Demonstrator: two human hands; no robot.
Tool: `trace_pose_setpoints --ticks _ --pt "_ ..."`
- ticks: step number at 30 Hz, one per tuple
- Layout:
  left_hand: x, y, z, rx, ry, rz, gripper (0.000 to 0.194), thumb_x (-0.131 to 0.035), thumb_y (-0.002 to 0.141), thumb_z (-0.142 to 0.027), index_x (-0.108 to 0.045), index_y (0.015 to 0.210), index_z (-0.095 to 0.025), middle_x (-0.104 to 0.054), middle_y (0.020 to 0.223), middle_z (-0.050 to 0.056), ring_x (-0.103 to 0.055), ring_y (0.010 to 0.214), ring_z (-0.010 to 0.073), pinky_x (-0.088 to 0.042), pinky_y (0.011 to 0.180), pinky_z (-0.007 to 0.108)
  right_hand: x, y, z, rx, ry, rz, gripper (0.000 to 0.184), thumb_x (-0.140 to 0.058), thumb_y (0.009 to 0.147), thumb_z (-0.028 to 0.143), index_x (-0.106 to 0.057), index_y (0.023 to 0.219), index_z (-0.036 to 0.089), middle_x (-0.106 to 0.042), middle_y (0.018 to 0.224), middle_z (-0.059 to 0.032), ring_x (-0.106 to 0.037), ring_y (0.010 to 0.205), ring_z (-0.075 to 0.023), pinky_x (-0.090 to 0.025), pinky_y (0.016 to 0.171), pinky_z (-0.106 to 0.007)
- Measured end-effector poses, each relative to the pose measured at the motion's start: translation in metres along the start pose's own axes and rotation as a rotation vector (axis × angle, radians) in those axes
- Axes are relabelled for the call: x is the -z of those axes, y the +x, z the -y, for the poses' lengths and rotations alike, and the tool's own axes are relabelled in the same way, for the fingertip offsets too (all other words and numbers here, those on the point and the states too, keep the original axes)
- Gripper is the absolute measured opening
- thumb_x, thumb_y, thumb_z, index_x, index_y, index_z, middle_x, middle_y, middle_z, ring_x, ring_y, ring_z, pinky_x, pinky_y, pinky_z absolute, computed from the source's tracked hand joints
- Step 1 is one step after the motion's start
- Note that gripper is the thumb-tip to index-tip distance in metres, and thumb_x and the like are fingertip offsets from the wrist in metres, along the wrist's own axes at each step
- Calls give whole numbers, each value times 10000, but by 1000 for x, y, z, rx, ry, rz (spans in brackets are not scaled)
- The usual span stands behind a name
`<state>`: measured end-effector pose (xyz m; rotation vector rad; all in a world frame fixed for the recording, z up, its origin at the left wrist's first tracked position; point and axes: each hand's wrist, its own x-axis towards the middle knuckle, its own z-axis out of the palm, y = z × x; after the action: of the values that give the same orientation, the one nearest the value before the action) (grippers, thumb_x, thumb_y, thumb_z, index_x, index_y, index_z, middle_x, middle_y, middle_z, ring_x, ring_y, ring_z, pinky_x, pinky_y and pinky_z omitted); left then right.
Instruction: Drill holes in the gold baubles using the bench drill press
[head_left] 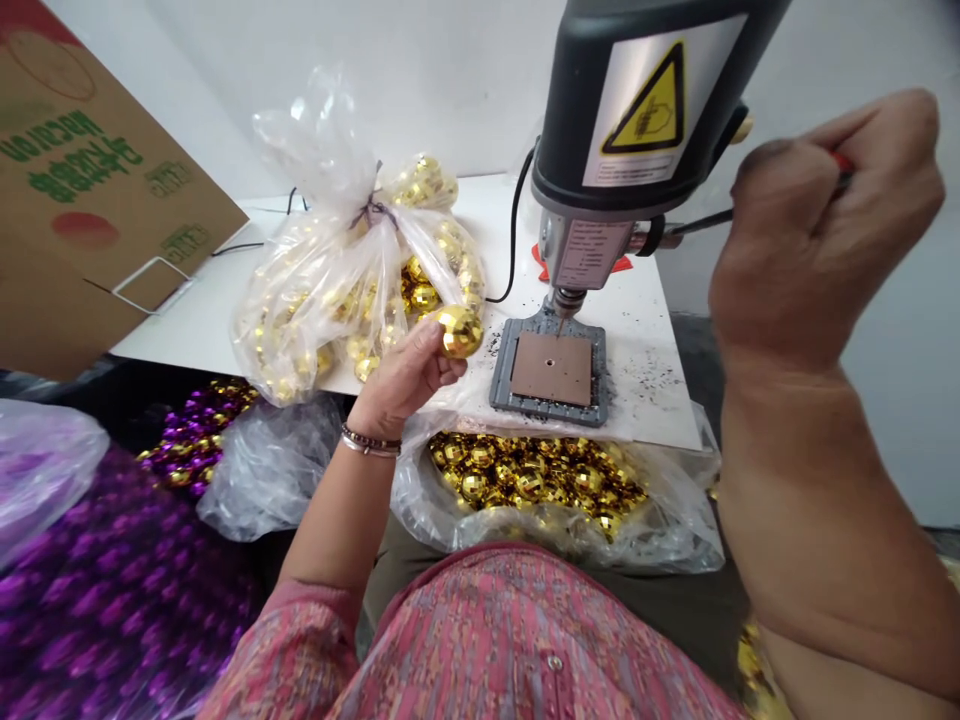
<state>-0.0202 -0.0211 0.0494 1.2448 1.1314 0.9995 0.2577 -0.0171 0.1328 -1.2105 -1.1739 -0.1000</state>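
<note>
My left hand (412, 372) pinches a shiny gold faceted ball (459, 331) between thumb and fingers, left of the drill press base. Raised at the right, my right hand (832, 225) is wrapped round the end of the drill press lever (705, 222); a bit of red shows between the fingers. The drill press (585, 180) has a dark head with a yellow warning sign. Its thin drill bit (561, 326) points down above a brown square plate (552, 368) with a small hole, which lies on the grey base (510, 385).
An open plastic bag of gold balls (525, 485) lies at my lap. A tied clear bag (300, 310) of gold balls sits on the white table (664, 345). Purple balls (112, 600) fill a bag at lower left, below a cardboard box (97, 200). Dark shavings surround the base.
</note>
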Motion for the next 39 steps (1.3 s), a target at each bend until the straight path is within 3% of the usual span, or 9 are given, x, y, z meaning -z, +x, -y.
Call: trace_pose_setpoints --ticks 5,10,16,19,23,27,33,39 --pt "-43 -13 4 12 28 209 757 -795 700 -533 -501 1343 -263 -675 1060 79 -694 931 225 -551 734 336 -6 33 5 -128 -162 120 323 -437 959 154 -283 678 197 -344 682 33 -407 716 -48 -259 739 -271" --pt "-64 -7 36 23 79 276 736 -853 607 -342 -448 1217 -268 -652 1164 65 -656 1037 203 -560 840 298 -16 51 -1 -156 -135 159 327 -427 986 194 -287 690 194 -329 694 39 -421 706 -44 -329 742 -253" --pt "-63 0 55 135 -76 258 574 -763 727 -407 -499 1212 -251 -653 1101 50 -657 954 184 -573 769 301 -21 55 -1 -138 -68 186 314 -385 1001 200 -298 699 191 -296 672 49 -419 694 -20 -323 722 -230" --pt "-61 8 53 89 76 172 599 -740 775 -417 -535 1308 -237 -660 1134 56 -641 922 163 -555 772 289 -24 60 -1 -190 -59 165 318 -357 992 189 -279 684 183 -240 657 49 -361 673 3 -285 698 -217" --pt "-60 24 53 -20 282 44 725 -827 709 -375 -519 1338 -188 -681 1060 43 -631 899 155 -529 832 296 -30 66 -3 -231 -86 144 353 -368 1001 199 -260 666 173 -194 648 46 -276 659 10 -248 676 -218" --pt "-61 39 56 -21 313 66 611 -817 735 -409 -556 1236 -175 -692 965 28 -634 847 155 -512 792 289 -32 68 2 -263 -160 137 350 -345 1008 150 -235 677 174 -200 691 46 -182 684 -1 -273 703 -191" --pt "-66 51 51 -77 446 157 453 -736 822 -404 -654 1199 -166 -723 1031 53 -648 922 177 -513 839 290 -29 68 12 -262 -289 196 311 -263 1013 193 -232 703 181 -286 761 50 -141 737 -17 -294 779 -152" --pt "-70 60 48 -56 527 139 452 -761 795 -393 -667 1172 -163 -736 955 43 -661 868 178 -524 781 284 -28 64 8 -216 -265 188 388 -350 1016 218 -158 681 182 -181 739 18 -144 689 -8 -342 781 -135"
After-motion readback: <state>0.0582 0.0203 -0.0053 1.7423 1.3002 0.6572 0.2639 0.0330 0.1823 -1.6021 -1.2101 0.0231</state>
